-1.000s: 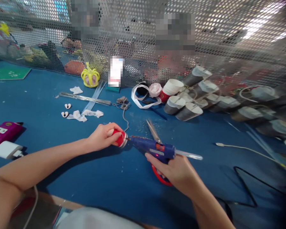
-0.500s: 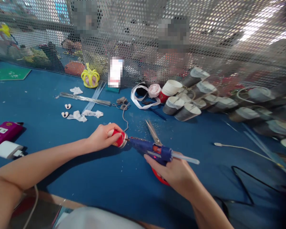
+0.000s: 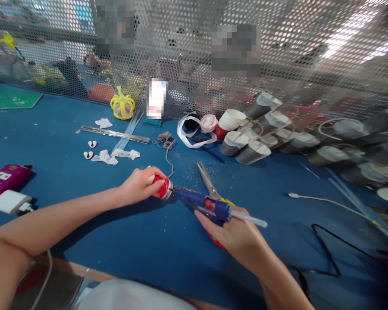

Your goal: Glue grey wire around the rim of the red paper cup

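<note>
My left hand (image 3: 138, 186) is wrapped round a small red cup (image 3: 162, 189) that lies on its side on the blue table (image 3: 67, 181). My right hand (image 3: 233, 234) grips a blue hot glue gun (image 3: 202, 203). Its nozzle touches the cup's rim, and a clear glue stick (image 3: 248, 219) pokes out of its back. Scissors with red handles (image 3: 207, 181) lie under the gun, their blades pointing away from me. A grey string (image 3: 168, 148) runs from the cup towards the back.
Several paper cups (image 3: 245, 142) lie in a heap at the back right. A white ribbon (image 3: 194, 129), a yellow crown (image 3: 123, 104) and thin rods (image 3: 116, 133) lie near the mesh screen (image 3: 194, 51). A purple power strip (image 3: 3, 177) lies left, a black cable (image 3: 326, 254) right.
My right hand and the glue gun have shifted slightly left and nearer to me. The left hand and cup have stayed put.
</note>
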Demonstrator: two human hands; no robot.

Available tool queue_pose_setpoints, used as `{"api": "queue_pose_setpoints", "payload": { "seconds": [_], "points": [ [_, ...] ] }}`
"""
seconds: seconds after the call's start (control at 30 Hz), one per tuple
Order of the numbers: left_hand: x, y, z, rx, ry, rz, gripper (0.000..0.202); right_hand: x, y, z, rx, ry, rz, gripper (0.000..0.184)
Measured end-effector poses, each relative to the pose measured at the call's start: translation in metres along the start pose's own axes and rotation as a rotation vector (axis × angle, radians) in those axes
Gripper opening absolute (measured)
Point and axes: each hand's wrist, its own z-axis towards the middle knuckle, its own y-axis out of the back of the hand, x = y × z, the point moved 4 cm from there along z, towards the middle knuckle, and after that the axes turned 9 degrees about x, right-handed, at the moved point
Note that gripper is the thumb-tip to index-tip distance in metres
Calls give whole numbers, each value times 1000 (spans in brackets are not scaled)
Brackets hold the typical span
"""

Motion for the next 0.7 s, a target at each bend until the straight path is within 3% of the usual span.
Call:
{"api": "queue_pose_setpoints", "payload": {
  "seconds": [0.7],
  "points": [
    [1, 1, 1, -7, 46, -36, 19, 4, 0, -1, 1, 16, -72, 20]
  ]
}}
